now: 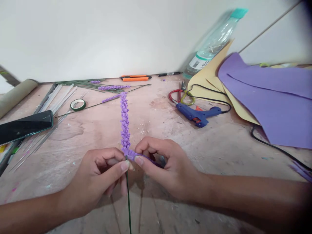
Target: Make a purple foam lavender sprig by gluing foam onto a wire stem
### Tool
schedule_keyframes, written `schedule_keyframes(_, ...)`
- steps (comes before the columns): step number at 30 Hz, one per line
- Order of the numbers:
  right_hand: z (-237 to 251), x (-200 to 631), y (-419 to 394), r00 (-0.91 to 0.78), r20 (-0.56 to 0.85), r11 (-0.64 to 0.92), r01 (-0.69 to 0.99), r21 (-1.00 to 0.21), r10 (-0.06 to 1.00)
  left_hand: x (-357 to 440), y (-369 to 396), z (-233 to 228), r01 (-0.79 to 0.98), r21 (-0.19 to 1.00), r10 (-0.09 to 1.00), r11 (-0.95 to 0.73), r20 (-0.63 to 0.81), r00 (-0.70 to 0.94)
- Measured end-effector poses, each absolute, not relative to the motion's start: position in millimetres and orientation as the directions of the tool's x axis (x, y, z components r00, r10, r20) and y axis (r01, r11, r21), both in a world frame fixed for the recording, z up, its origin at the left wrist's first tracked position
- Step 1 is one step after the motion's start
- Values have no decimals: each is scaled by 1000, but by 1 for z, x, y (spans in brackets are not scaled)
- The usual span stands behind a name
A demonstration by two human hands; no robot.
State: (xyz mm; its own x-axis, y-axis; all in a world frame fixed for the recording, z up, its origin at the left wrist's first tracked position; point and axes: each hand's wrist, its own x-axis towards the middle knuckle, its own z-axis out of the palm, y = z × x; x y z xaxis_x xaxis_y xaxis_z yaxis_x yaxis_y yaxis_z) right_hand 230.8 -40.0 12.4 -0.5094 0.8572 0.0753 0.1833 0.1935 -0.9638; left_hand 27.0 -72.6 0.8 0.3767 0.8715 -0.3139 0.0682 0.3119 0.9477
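Both hands meet over the surface (219, 146) — the left hand (97, 177) in a closed grip on the green stem (128, 198), the right hand (168, 165) pinching the purple strip (131, 154) at the base of the flower spike (124, 120).

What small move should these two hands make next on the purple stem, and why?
Probably another turn of the purple fringed strip down the green wire stem: the right hand holds loose strip, the left hand pinches the stem, and bare wire shows below the wrapped spike.
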Motion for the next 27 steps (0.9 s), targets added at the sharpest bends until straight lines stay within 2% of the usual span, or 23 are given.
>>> schedule_keyframes(6,11,230,-39,-476,64,159,162,-974,877,28,-73,1,35,960,889,278,-271,370)
schedule_keyframes(16,11,231,-40,-519,-105,-68,90,-994,848,29,-76,3,82,967,893,239,-253,372)
schedule_keyframes(23,15,232,-37,-490,-100,-48,117,-992,866,26,-76,-3,47,965,878,257,-253,406)
schedule_keyframes(27,20,233,-36,-565,-85,-6,139,-990,821,26,-75,-4,31,965,846,259,-242,476)
